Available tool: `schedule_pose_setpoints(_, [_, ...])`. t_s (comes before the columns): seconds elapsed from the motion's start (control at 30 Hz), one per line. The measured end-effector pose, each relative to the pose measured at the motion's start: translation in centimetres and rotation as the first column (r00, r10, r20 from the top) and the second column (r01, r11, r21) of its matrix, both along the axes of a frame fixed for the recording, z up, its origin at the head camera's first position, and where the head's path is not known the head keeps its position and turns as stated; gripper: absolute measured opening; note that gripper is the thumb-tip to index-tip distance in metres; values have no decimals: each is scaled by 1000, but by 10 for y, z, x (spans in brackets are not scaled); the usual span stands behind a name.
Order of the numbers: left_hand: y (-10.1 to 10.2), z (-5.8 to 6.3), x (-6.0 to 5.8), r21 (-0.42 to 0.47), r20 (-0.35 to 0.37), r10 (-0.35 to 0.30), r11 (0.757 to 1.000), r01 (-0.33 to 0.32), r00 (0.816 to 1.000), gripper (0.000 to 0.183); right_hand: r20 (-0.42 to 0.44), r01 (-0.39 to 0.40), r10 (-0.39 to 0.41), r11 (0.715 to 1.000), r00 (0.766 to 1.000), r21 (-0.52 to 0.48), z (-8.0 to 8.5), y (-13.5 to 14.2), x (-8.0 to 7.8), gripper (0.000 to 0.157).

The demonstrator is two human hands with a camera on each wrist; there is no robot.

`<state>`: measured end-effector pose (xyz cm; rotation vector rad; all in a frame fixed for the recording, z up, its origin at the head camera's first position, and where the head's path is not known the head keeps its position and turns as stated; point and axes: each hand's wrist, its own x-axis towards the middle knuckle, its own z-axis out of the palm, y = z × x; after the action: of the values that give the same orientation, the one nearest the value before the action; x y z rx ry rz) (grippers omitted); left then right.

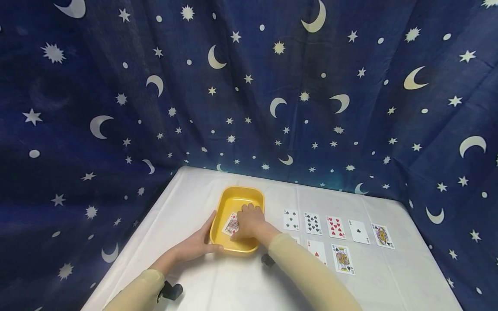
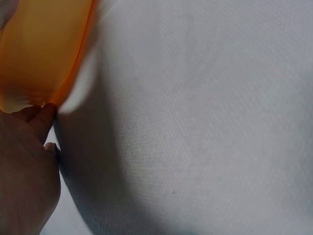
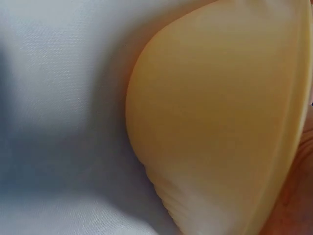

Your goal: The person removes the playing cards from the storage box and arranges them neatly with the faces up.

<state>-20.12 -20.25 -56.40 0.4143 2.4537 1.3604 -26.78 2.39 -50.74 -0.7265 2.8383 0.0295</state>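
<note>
A yellow tray (image 1: 238, 249) with raised walls stands on the white-covered table. My left hand (image 1: 194, 245) is spread about its near left corner, straight fingers along the left wall and thumb at the near rim. The left wrist view shows those fingertips (image 2: 48, 111) touching the tray's outside. Inside the tray, my right hand (image 1: 250, 222) has curled fingers and grips a red-suited face card (image 1: 230, 225), its thumb at the card's near edge. The hand covers the card's right part. In the right wrist view the tray wall (image 3: 210, 112) hides most of that hand.
Right of the tray, playing cards lie face up in two rows. The back row runs from a black spade card (image 1: 291, 220) to a face card (image 1: 383, 236). In front lie a red ace (image 1: 316, 250) and a king (image 1: 343, 259). A starry dark blue cloth (image 1: 256, 112) hangs behind.
</note>
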Motion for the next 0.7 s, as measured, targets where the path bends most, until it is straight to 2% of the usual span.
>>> schedule_pose_setpoints(0.47, [2, 3, 2, 6, 3, 7, 1000, -7, 1000, 118, 40, 33, -28, 992, 999, -122, -7, -3, -2, 68])
schedule_pose_setpoints(0.7, [2, 6, 2, 4, -2, -3, 1000, 3, 1000, 118, 68, 41, -30, 986, 997, -162, -8, -7, -4, 69])
